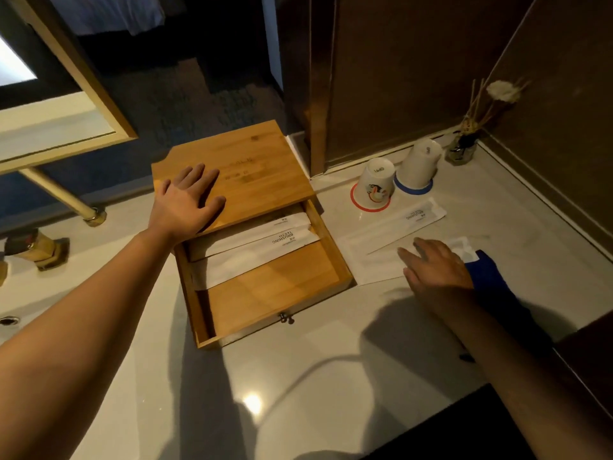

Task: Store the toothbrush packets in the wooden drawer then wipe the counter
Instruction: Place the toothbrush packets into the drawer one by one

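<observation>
Left hand (185, 200) flat on the bamboo box lid (232, 171), right hand (434, 270) fingers straight on white paper toothbrush packets (374, 257) at 3 o'clock of the open wooden drawer (275, 287) — I'd worry thin packets slide, not lift.

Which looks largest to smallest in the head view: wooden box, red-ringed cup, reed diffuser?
1. Wooden box, clearly largest.
2. Red-ringed cup.
3. Reed diffuser: its jar looks smaller, but it stands farther back and its reeds rise tall, so this place is unsure.

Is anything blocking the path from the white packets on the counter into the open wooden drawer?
Nothing visible does. The white toothbrush packets under the right hand lie right beside the open wooden drawer, whose front half is bare.
</observation>
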Tool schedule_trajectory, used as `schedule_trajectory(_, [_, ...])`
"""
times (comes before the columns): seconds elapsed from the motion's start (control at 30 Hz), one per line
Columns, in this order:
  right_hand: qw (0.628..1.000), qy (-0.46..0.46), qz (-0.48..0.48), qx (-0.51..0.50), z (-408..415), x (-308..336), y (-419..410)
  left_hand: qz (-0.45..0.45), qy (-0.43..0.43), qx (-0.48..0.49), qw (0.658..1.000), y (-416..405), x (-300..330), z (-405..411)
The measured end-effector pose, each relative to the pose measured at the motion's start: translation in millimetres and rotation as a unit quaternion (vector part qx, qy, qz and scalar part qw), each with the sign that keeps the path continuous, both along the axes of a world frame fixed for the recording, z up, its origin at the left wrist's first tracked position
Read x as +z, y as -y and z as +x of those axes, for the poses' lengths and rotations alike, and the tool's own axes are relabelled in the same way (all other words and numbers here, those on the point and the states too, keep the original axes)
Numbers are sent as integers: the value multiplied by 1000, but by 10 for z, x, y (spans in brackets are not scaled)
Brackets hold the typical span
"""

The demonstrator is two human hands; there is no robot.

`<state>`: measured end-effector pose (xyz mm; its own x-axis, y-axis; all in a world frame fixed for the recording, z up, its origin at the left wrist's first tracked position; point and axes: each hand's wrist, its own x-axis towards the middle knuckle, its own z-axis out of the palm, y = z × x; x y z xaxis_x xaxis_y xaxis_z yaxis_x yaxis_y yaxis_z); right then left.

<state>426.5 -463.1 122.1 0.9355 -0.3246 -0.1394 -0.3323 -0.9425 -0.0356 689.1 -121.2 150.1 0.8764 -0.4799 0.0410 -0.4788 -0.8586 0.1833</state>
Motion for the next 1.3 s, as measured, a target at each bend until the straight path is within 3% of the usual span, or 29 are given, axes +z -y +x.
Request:
schedule_trajectory(0.07, [999,-50,2,7,19,-69,44,6,-1,4,1000,9,6,-1])
schedule_trajectory(0.13, [999,-31,3,9,18,-148,69,14,-3,7,1000,12,-4,3])
schedule_trajectory(0.37, [988,139,-33,57,45,-228,143,20,-7,11,1000,9,-9,14])
schedule_trajectory(0.53, [964,262,-4,56,23,-227,123,21,-6,8,1000,1,-17,22])
schedule_trajectory(0.73, [921,380,-39,72,16,247,-250,12,-3,8,1000,-9,-25,32])
schedule_trajectory(0.97, [914,323,84,231,175,638,-1437,4,-1,11,1000,12,2,-11])
schedule_trajectory(1.3, [955,137,26,262,611,472,-1947,-7,6,7,1000,-5,-7,-6])
